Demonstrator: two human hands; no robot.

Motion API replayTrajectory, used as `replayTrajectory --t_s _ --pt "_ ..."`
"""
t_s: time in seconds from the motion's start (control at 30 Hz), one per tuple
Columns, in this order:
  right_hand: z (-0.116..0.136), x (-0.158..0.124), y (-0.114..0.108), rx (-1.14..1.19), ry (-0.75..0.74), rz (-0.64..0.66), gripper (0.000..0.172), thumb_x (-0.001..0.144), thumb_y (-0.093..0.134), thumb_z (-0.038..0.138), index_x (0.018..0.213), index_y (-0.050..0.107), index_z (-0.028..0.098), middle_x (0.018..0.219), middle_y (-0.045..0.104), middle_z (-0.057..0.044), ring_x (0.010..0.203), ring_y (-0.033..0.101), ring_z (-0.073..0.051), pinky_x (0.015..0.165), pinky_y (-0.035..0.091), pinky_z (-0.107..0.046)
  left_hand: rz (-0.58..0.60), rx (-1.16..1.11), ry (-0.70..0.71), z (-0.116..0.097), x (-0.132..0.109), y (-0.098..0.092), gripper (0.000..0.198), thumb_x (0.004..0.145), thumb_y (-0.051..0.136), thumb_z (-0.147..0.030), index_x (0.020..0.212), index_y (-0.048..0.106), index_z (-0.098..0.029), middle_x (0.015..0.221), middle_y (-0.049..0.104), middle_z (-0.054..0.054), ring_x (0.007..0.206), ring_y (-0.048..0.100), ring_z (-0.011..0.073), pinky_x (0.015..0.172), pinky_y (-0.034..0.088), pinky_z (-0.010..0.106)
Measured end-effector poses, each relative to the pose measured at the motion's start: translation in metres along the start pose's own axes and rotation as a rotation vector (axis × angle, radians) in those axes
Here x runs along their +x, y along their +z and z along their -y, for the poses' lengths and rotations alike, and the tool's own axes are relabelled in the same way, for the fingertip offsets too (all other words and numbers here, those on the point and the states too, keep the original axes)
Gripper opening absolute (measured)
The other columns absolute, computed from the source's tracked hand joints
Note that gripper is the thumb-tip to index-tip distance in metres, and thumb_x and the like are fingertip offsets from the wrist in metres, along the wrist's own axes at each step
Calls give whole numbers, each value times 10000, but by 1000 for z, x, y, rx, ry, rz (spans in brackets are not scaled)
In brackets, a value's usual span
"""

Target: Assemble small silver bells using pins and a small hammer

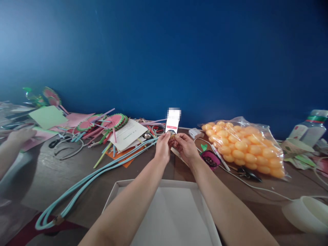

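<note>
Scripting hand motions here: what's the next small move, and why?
I'd probably draw the small shiny item toward the tray: left hand and right hand both have fingertips on it, close before the lit screen, while the tray lies nearer the body.

Moderate indoor light, coming from the left by the look of it: blue wall (164, 61) pale at upper left, falling off to near-black in the top right corner. Dull glare on the left tabletop (64, 167); soft shadows in the white tray (174, 212). Lit screen (172, 122) blown out, pixelated patch (174, 113) over its top. Highlights on the clear bag (239, 145). Co-worker's hand (22, 138) smeared. Wide-angle stretch at edges, white cup (297, 215) skewed. Small shiny piece (171, 132) at the fingers (179, 137) poorly resolved.
</note>
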State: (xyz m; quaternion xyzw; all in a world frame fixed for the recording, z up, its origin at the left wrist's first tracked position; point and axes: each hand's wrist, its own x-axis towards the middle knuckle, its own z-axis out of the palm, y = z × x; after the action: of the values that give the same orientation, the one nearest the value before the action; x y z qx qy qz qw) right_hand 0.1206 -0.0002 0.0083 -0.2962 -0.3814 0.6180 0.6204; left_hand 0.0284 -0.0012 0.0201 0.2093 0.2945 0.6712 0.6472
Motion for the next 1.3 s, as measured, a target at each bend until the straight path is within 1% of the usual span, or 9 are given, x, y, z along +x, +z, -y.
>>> replayTrajectory --t_s 0.17,0.37,0.7,1.0,1.3 --pt "0 0 0 11 -2 -28 340 588 861 306 800 619 194 679 633 40 540 520 -66 529 434 -203 17 -52 -39 -1 0 0 191 739 723 -260 777 580 -139 622 599 -5 531 551 83 562 437 209" --pt "1 -1 3 8 -14 -37 341 595 862 288 811 619 183 675 646 32 547 538 -62 531 442 -184 34 -81 -96 -2 0 -1 117 794 655 -235 790 609 -127 641 605 6 537 538 78 557 426 204" --pt "2 -3 5 -2 -43 -54 322 601 854 295 806 630 188 676 648 31 550 541 -66 539 452 -198 74 -106 -88 -1 0 -1 150 775 685 -253 793 606 -127 656 610 11 548 547 75 552 431 196" --pt "3 -3 5 -16 -55 -63 284 610 839 318 771 637 201 693 641 33 559 523 -72 541 452 -214 46 -89 -66 0 1 -1 169 755 705 -248 819 593 -139 668 614 12 574 566 89 579 446 207" --pt "2 -2 3 -9 -49 -49 304 611 842 317 786 627 192 685 631 36 561 519 -66 547 435 -201 72 -68 -37 1 1 -1 196 749 713 -264 832 592 -133 674 611 9 572 561 84 573 435 204"
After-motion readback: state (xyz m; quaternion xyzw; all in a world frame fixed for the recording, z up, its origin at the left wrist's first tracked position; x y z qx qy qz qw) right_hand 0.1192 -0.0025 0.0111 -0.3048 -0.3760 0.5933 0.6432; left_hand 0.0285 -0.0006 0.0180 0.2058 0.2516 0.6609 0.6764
